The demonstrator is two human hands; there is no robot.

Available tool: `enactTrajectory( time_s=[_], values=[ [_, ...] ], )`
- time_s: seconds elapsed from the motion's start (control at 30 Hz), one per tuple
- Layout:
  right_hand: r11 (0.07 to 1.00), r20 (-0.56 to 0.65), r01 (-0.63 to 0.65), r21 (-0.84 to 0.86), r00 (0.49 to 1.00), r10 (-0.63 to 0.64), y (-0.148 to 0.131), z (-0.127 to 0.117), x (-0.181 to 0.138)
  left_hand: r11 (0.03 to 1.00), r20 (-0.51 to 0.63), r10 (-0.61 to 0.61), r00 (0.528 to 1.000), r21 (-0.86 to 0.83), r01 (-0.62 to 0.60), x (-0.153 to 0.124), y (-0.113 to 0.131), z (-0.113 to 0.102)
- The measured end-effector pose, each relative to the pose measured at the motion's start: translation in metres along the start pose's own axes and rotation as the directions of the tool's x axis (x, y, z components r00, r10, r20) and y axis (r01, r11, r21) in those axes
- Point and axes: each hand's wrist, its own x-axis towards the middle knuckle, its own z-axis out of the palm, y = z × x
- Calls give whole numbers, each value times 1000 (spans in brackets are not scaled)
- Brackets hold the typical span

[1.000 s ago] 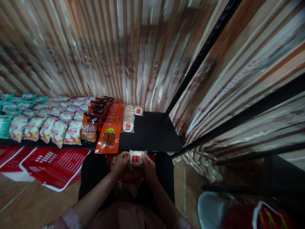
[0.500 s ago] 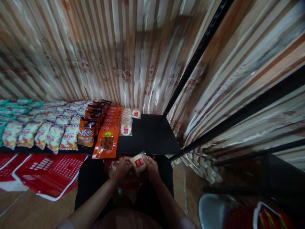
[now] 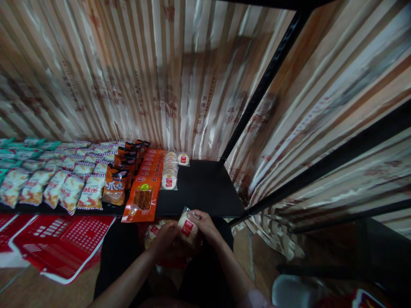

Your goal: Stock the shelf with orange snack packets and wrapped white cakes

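Beyond the grip, similar packets (image 3: 169, 181) line the black shelf (image 3: 205, 192); left hand (image 3: 167, 237) and right hand (image 3: 205, 224) pinch a white packet (image 3: 187, 226), now turned more upright, still held off the shelf.

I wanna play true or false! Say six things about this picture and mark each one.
1. The right hand holds a white packet. True.
2. That packet's label is blue. False: the label is red.
3. Green packets lie toward the left of the black shelf. True.
4. The basket is on the shelf. False: the red basket is lower down.
5. White round packets lie right of the long orange packets. True.
6. The left hand rests on the shelf. False: the left hand is beside the held packet.
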Motion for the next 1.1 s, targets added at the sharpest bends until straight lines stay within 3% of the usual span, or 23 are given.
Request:
enactTrajectory(
  time_s=[0.13, 0.37, 0.63, 0.87, 1.1],
  values=[
    [1000, -33, 2, 25, 999, -1, -12, 3, 9, 997, -30, -41, 999, -64, 39, 4, 4, 2],
    [996, -149, 51, 70, 988, -40, -13, 2, 16, 992, -163, 11, 987, -122, -31, 12, 10, 6],
    [983, -141, 104, 152, 987, -83, -8, 2, 17, 977, -217, -8, 976, -211, -39, 27, 21, 17],
    [980, -276, 197, -32, 940, -199, -3, -4, 26, 957, -256, -1, 967, -281, -73, 46, 28, 25],
    [906, -317, 201, -372, 890, -327, 5, -19, 35, 974, -293, -11, 956, -219, -56, 59, 39, 29]
  ],
)
